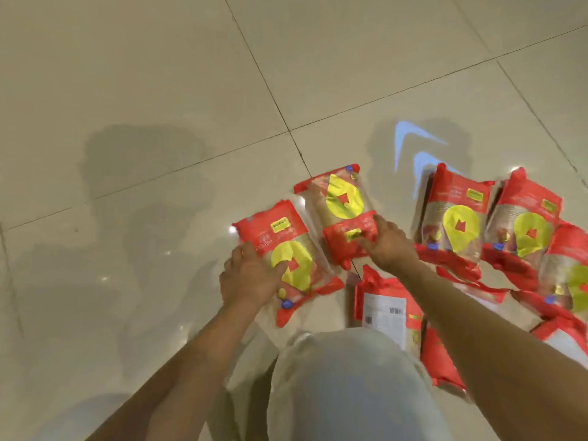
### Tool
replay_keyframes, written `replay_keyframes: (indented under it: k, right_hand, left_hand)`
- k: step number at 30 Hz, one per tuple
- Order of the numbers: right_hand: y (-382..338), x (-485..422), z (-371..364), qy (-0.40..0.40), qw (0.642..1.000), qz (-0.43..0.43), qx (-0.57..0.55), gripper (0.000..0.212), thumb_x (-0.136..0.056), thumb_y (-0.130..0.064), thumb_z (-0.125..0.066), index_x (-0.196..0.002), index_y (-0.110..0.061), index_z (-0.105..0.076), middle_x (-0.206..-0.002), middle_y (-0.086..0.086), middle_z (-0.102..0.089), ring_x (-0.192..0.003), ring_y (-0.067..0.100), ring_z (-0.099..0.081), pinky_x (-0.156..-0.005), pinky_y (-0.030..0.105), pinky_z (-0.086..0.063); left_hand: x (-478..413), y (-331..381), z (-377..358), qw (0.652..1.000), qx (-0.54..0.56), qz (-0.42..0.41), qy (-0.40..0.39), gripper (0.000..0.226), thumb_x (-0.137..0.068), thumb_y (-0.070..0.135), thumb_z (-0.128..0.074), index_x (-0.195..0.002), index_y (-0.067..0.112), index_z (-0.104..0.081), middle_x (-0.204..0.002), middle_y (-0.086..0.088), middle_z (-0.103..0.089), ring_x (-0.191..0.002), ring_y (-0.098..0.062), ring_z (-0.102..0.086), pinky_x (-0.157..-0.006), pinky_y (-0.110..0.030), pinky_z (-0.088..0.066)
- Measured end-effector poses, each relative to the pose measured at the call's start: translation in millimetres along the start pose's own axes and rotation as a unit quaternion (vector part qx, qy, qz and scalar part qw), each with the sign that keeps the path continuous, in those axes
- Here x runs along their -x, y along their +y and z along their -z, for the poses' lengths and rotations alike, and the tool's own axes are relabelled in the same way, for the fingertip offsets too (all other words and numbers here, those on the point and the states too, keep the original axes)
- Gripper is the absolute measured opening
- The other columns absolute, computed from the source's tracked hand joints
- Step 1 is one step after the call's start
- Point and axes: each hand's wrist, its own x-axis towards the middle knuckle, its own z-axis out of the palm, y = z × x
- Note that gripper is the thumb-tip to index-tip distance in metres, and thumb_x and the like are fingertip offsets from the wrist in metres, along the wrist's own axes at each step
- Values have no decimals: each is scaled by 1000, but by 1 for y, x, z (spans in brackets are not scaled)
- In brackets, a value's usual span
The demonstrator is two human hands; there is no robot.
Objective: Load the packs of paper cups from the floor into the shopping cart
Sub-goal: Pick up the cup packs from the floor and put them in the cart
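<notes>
Left hand [251,278] lies over the near left side of the left pack [286,230], thumb on its yellow label and fingers curled down round its left edge, gripping it; the pack is flat on the tiled floor [159,90]. Just to its right, the right hand [388,241] holds the near red end of the middle pack [342,198], fingers bent on top and thumb against the side, this pack also on the floor. Nearer the trouser leg [350,377] a label-up pack [385,310] lies flat, and further right more packs [458,218] overlap in a heap.
</notes>
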Motion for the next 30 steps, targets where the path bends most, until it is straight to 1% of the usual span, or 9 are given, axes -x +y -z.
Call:
replay_keyframes:
  k: [3,6,9,12,15,19,24,26,30]
  right_hand:
    - [28,-65,-37,1,991,-51,-126,102,-74,-62,-59,-155,-9,-25,-144,28,-46,-130,47,-47,-107,51,-41]
    - [49,-109,-57,-17,963,-85,-255,113,-65,-54,-81,-154,-12,-27,-142,17,-54,-124,36,-56,-106,48,-46]
    - [47,-113,-65,-28,942,-99,-320,73,-64,-35,-91,-125,-10,-60,-115,13,-71,-95,26,-71,-89,46,-58]
    - [33,-80,-62,1,927,-103,-361,49,-69,-26,-89,-107,-14,-60,-101,10,-71,-84,25,-71,-77,45,-61]
    - [16,-27,-20,25,923,-82,-376,66,-64,-32,-89,-115,-17,-51,-101,6,-67,-84,26,-70,-68,47,-63]
    - [-30,68,83,49,918,-21,-393,58,-68,-26,-88,-114,-21,-52,-101,3,-68,-88,23,-71,-76,51,-62]
    - [-108,245,252,86,898,43,-429,59,-71,-24,-87,-120,-21,-55,-103,-2,-71,-88,15,-71,-74,35,-61]
    - [-140,330,318,91,886,79,-447,58,-73,-23,-86,-122,-21,-55,-102,-4,-70,-84,10,-70,-60,20,-56]
    - [-180,479,414,88,876,146,-452,55,-73,-25,-86,-119,-26,-56,-100,-6,-71,-83,12,-72,-62,28,-58]
  left_hand:
    - [-55,-34,-65,978,183,81,-60,101,-57,70,-76,-133,9,-52,-129,-11,-61,-125,-35,-58,-105,-49,-48]
    - [-91,-54,-113,928,345,128,-53,106,-38,69,-87,-120,9,-57,-115,-9,-72,-102,-28,-71,-88,-47,-59]
    - [-98,-46,-126,907,390,150,-61,75,-57,48,-91,-113,8,-62,-99,-11,-74,-85,-26,-73,-66,-33,-57]
    - [-88,-43,-114,894,414,168,-38,84,-45,57,-95,-110,22,-56,-100,-6,-74,-84,-28,-75,-72,-44,-62]
    - [-45,-34,-51,910,392,137,22,77,-57,45,-93,-118,17,-54,-102,-5,-72,-87,-28,-73,-78,-42,-60]
    - [48,-16,79,892,432,96,92,70,-57,41,-91,-115,16,-60,-101,-11,-75,-83,-32,-75,-72,-50,-63]
    - [235,16,270,868,477,24,139,52,-78,15,-85,-121,16,-55,-103,2,-70,-84,-14,-72,-51,-20,-55]
    - [316,19,337,864,477,-2,161,50,-80,12,-83,-121,18,-55,-101,5,-70,-84,-9,-71,-56,-20,-54]
    - [464,12,435,855,484,-26,184,49,-79,8,-82,-119,17,-56,-97,4,-70,-78,-7,-69,-63,-25,-52]
